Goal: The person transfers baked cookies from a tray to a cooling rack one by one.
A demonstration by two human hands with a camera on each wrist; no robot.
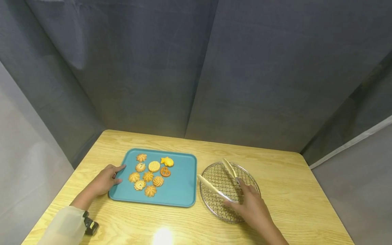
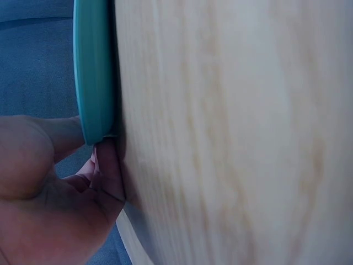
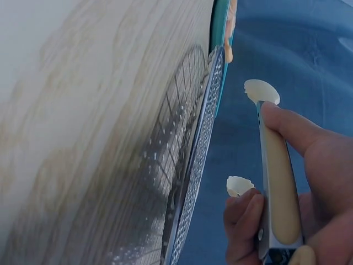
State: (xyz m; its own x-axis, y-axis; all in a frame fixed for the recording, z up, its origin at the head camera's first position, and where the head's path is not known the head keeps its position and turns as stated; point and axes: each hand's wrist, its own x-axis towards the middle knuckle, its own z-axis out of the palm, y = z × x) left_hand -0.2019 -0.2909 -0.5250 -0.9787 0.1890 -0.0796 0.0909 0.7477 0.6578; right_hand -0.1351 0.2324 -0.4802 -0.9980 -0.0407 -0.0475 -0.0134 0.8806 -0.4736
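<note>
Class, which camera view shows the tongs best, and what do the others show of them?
The head view: both arms of the tongs show, spread apart, with the right hand gripping them. The right wrist view shows one handle close up and two pale tips, the hand hiding parts. The left wrist view shows none.

Pale left sleeve (image 1: 62, 226), black wrist-worn device (image 1: 88, 227), small yellowish mark (image 1: 92, 225)
</note>
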